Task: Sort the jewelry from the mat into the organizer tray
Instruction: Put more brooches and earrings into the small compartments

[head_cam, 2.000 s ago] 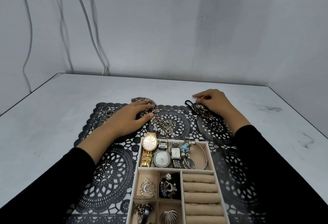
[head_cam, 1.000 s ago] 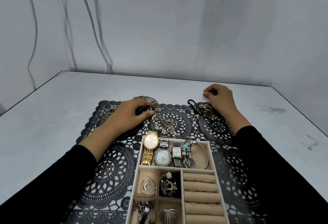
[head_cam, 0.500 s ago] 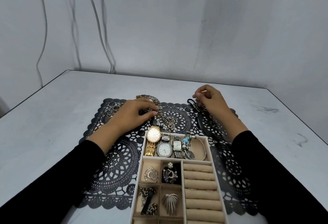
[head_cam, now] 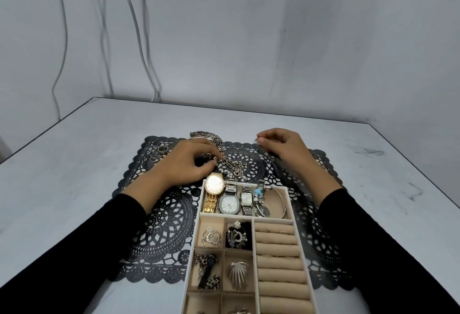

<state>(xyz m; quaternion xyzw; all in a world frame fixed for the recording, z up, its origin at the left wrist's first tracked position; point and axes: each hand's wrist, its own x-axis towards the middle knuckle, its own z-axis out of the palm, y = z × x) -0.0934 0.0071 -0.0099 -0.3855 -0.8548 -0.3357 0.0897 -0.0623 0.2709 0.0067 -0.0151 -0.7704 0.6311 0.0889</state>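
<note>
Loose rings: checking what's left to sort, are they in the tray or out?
Out: the loose rings lie on the mat, far left, apart from the tray.

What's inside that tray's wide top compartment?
A gold watch, a rounded silver watch, a small rectangular watch, a beaded bracelet and a thin bangle. Whatever lies beneath them is covered.

Looks like a bare recording corner, not a lived-in room: plain grey wall with loose cables hanging down it and a grey marbled tabletop pushed against it, with just a black lace mat and a beige organizer tray of jewelry on it.
</note>
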